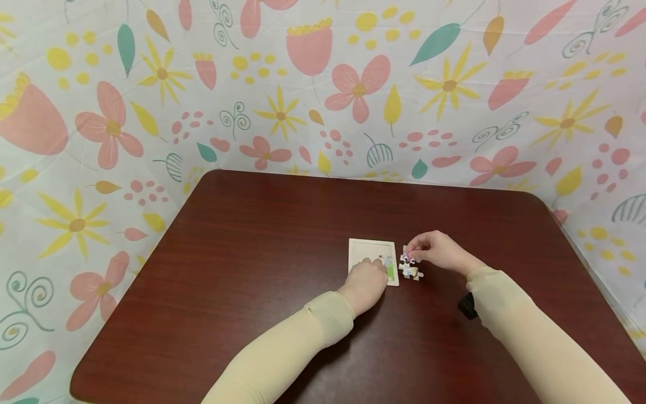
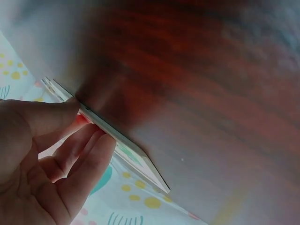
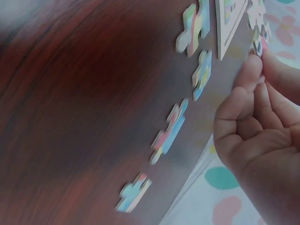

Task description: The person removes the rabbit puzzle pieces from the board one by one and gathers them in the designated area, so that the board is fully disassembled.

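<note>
Nearer puzzle piece [image 1: 411,271], lengthwise across, knob [image 1: 421,275] rightward

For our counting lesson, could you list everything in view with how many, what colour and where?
table: 1, reddish-brown, under the puzzle
floral cloth: 1 backdrop, white with pink, yellow and teal, around the table
puzzle tray: 1, cream, on the table
green section: count unclear, inside the tray
loose jigsaw pieces: at least 4, multicoloured, on the table
held jigsaw piece: 1, partly pink, in the right fingertips
black object: 1, black, beside the right sleeve, partly hidden
left sleeve, right sleeve: 2, pale yellow, on the forearms
left hand: 1, bare, at the tray
right hand: 1, bare, right of the tray
</note>
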Demonstrator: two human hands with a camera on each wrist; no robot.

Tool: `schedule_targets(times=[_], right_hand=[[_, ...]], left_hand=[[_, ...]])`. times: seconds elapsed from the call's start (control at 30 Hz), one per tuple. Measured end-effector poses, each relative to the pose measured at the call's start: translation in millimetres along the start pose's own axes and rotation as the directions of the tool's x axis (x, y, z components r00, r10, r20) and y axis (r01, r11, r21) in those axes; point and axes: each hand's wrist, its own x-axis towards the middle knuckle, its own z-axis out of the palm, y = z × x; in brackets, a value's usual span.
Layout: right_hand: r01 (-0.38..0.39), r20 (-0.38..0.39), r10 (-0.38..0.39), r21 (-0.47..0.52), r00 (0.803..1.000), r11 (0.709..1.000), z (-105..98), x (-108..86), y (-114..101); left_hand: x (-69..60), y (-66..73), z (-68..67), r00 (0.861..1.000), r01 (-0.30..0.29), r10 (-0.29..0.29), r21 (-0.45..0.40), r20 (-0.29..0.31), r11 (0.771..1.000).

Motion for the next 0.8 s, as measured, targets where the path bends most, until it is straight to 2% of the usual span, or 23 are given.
schedule_targets(times=[0.43,0.8], right_hand=[[-0.043,0.042,0.045,-0.048,0.998,0.998,-11.4,-21.0,22.8],[-0.083,0.048,0.087,-0.071,0.995,0.994,-19.5,-31.0,35.4]], left_hand=[[0.5,1.8,1.4,0.999,-0.011,0.01,0.02,0.036,1.0],[0.0,-0.9,0.4,1.0,-0.016,0.016,0.026,-0.006,1.0]])
